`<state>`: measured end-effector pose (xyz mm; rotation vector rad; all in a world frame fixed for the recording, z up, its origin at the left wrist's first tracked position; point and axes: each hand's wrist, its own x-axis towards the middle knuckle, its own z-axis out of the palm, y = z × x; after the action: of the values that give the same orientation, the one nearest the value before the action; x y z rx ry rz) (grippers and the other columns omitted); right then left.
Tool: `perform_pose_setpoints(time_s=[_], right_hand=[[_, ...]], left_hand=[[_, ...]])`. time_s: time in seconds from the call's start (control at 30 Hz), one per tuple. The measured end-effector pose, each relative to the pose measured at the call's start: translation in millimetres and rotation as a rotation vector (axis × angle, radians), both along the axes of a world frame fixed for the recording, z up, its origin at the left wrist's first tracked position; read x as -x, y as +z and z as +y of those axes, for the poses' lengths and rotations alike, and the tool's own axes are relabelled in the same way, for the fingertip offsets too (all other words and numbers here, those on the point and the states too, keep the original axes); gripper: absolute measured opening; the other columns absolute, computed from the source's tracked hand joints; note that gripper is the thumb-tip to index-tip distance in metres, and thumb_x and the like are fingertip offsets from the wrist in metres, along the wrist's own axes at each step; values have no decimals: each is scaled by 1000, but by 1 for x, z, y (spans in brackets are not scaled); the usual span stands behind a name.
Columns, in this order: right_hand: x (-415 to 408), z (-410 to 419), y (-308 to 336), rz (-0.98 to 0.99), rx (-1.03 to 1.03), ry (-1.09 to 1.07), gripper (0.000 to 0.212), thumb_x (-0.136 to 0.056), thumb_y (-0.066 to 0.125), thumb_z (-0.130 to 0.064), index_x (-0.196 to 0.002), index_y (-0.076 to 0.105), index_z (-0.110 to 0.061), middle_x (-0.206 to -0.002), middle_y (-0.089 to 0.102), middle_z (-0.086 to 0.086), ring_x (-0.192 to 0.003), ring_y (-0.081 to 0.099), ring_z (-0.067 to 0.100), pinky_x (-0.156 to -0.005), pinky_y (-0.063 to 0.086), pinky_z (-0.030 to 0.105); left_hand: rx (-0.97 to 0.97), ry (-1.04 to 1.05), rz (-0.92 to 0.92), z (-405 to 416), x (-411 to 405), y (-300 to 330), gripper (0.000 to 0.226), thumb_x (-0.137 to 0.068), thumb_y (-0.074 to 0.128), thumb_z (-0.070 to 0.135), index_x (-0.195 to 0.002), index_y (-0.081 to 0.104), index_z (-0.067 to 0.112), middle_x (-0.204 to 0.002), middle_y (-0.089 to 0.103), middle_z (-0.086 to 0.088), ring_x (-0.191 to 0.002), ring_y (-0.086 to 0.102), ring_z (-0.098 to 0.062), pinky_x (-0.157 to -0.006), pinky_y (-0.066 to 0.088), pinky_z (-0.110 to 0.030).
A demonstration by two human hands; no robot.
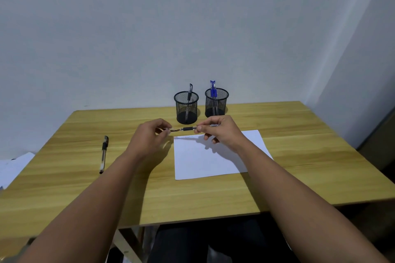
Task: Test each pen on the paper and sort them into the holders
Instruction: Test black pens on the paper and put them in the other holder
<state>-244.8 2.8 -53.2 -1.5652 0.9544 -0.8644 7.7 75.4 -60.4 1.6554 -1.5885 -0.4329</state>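
- Slim clear-barrelled pen with black rubber grip [189, 128], held level in the air between both hands, above the far edge of the white paper sheet [205, 160], just in front of the holders.
- Left hand [149, 136]: fingertips pinched shut on the pen's left end; whether that end is a cap or the tip is too small to tell.
- Right hand [220, 130]: thumb and forefinger clamped on the barrel right of the grip, other fingers curled under.
- Both forearms reach forward over the light wooden table [299, 156].
- Left black mesh cylinder holder [186, 107] has one black-capped pen [189, 92] upright.
- Right black mesh cylinder holder [216, 102] has blue-capped pens [213, 88].
- Second clear pen with black cap [104, 154] lies flat on the table, well left of the paper.
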Motion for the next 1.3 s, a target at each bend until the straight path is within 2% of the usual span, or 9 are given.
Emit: perform_pose_setpoints(time_s=[0.27,0.4,0.53,0.8,0.87,0.97,1.07,1.17,1.3], right_hand=[[-1,3,-1,-2,-5,-11,6,-90,86,-13,-97,84,-12,-93,84,7,-61,67,7,-54,47,23],[2,4,2,37,-22,-22,17,-88,87,-14,-104,83,-7,-86,82,1,-60,67,6,-55,44,23],[3,5,4,70,-26,1,20,-89,86,-12,-108,83,-7,-89,81,4,-60,67,7,-55,46,20],[-8,13,2,-40,-5,-40,9,-93,80,-2,-101,79,-3,-89,79,13,-55,59,6,-56,46,21],[-8,15,1,-58,17,-52,7,-95,78,-1,-95,79,-8,-83,79,8,-55,59,5,-57,47,20],[-10,17,5,-108,21,-75,6,-96,76,-1,-102,78,-1,-83,78,8,-55,57,5,-56,46,19],[-8,16,9,-150,0,-91,10,-97,76,-1,-106,76,3,-81,77,7,-54,57,5,-56,46,20],[-1,10,15,-105,-9,-66,6,-98,75,-2,-99,76,-7,-78,79,1,-57,62,7,-61,52,21],[2,-5,36,1,11,-43,10,-98,70,6,-97,70,-3,-67,78,-4,-57,67,1,-61,53,13]], left_hand=[[-10,-71,34,-2,15,6,11,-92,71,14,-91,76,24,-87,74,7,-74,60,-4,-66,45,-23],[-19,-64,287,-4,19,14,10,-94,70,11,-99,78,17,-89,76,-2,-80,66,-8,-75,49,-19],[24,-25,437,-7,26,25,15,-94,70,10,-108,76,8,-91,76,-7,-75,66,-5,-64,45,-8],[48,54,424,-15,45,30,23,-97,65,9,-117,74,3,-97,76,-10,-64,64,9,-62,44,-6],[67,86,426,-18,51,31,23,-96,66,11,-116,75,4,-99,77,-12,-66,65,8,-68,50,-12],[99,129,443,-20,59,40,23,-96,67,16,-115,76,9,-100,78,-10,-84,72,-11,-88,59,-37],[86,90,436,-26,61,49,24,-94,68,20,-114,77,12,-98,78,-8,-96,74,-23,-92,59,-47],[43,14,356,-30,57,57,27,-90,68,32,-114,77,22,-96,79,-9,-95,74,-27,-91,59,-50],[69,19,275,-39,52,62,40,-99,63,28,-137,63,21,-119,73,-5,-95,68,-3,-97,53,-36]])
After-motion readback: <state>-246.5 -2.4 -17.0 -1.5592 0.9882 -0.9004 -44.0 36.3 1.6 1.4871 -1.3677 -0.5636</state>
